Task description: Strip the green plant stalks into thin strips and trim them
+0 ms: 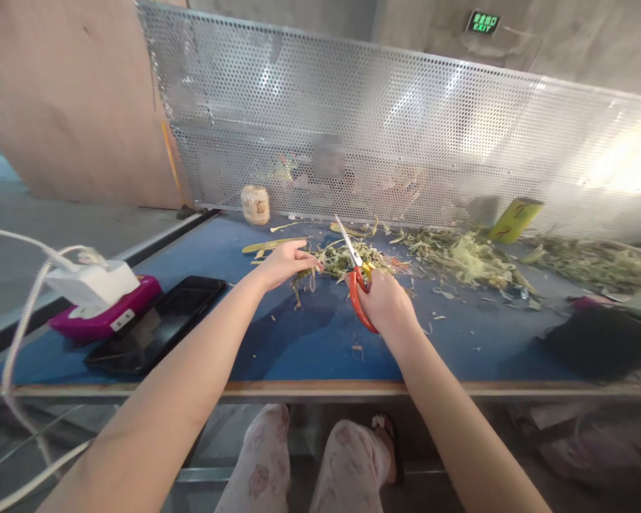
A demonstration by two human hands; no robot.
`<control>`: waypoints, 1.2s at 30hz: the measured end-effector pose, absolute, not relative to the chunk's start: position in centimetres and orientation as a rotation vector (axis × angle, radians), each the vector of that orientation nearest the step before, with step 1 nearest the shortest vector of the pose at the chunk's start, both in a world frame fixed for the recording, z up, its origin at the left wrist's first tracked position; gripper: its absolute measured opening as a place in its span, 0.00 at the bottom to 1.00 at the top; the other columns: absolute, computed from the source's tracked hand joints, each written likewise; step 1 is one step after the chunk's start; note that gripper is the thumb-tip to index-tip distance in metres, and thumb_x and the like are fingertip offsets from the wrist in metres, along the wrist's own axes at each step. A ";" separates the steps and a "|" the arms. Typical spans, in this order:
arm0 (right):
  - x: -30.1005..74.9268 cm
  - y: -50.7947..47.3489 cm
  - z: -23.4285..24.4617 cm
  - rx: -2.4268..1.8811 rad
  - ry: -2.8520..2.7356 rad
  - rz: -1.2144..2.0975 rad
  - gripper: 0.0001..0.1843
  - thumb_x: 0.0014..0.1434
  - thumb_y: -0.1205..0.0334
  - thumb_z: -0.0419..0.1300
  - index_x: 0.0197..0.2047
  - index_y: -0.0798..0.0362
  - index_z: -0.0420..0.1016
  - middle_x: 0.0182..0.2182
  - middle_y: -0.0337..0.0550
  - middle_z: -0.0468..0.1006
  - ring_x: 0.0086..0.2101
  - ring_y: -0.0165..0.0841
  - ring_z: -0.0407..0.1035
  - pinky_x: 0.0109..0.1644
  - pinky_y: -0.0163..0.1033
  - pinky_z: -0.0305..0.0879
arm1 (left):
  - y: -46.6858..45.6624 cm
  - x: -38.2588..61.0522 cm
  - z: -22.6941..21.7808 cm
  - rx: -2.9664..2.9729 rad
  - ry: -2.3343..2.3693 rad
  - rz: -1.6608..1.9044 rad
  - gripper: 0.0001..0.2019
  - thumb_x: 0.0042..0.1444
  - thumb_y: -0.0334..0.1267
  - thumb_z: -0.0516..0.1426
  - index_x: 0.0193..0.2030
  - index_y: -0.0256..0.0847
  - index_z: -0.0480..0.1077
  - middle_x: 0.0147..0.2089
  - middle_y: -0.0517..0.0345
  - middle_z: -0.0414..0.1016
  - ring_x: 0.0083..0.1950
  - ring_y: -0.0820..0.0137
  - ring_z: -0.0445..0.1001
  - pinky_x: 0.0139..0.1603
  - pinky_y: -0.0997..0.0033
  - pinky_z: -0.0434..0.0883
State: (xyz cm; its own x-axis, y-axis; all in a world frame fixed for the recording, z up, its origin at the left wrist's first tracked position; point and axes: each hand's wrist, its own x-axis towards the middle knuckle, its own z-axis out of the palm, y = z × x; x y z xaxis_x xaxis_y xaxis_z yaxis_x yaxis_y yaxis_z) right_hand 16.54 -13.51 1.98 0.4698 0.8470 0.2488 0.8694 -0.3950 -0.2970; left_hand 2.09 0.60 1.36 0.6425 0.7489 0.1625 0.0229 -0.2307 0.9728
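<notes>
My right hand (pixel 384 299) is closed round the orange handles of a pair of scissors (pixel 355 274), blades pointing up and away toward the far side. My left hand (pixel 285 262) reaches into a small heap of green plant trimmings (pixel 342 260) on the blue tabletop (pixel 299 335), fingers pinched together on a few thin strands. The two hands are about a hand's width apart over the heap.
A perforated metal screen (pixel 406 135) closes the far side. A dark phone (pixel 157 324), a pink box (pixel 104 317) with a white charger (pixel 93 281) and cable lie left. A spool of twine (pixel 255 204), more trimmings (pixel 459 253), a yellow-green card (pixel 514 219) and a black bag (pixel 603 342) lie beyond.
</notes>
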 end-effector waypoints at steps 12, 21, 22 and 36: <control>17.7 -13.5 1.5 -2.557 -1.383 -0.100 0.30 0.51 0.42 0.48 0.42 0.61 0.66 0.37 0.57 0.71 0.39 0.45 0.69 0.38 0.44 0.63 | 1.4 1.8 2.8 1.289 0.600 1.383 0.25 0.44 0.28 0.59 0.51 0.26 0.63 0.26 0.57 0.75 0.36 0.70 0.74 0.47 0.68 0.66; 18.0 -13.6 0.7 -2.497 -1.552 -0.092 0.32 0.44 0.47 0.56 0.46 0.64 0.65 0.44 0.59 0.67 0.47 0.49 0.60 0.46 0.47 0.58 | -0.7 1.4 4.7 1.138 0.330 1.194 0.06 0.48 0.31 0.56 0.34 0.33 0.72 0.31 0.54 0.72 0.41 0.70 0.71 0.42 0.69 0.68; 18.1 -13.6 0.7 -2.479 -1.575 -0.093 0.31 0.43 0.48 0.58 0.45 0.63 0.66 0.44 0.58 0.67 0.47 0.49 0.59 0.46 0.47 0.57 | -0.9 1.3 4.8 1.141 0.312 1.175 0.08 0.48 0.31 0.56 0.36 0.33 0.72 0.31 0.54 0.72 0.42 0.69 0.70 0.42 0.69 0.68; 15.3 -10.1 3.8 -1.508 -1.714 0.283 0.14 0.52 0.54 0.54 0.35 0.55 0.73 0.27 0.39 0.74 0.27 0.27 0.65 0.34 0.32 0.61 | -1.1 2.4 3.2 1.337 0.309 0.952 0.28 0.44 0.32 0.61 0.54 0.30 0.62 0.30 0.53 0.77 0.37 0.70 0.73 0.47 0.65 0.61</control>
State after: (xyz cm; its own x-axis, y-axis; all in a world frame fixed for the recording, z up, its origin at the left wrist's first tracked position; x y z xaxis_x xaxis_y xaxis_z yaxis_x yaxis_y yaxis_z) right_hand 15.26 -10.14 3.75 0.0494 0.9057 0.4210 0.7226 0.2586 -0.6411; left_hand 2.45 -1.13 3.22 0.6050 0.7303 0.3174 -0.4043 -0.0616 0.9125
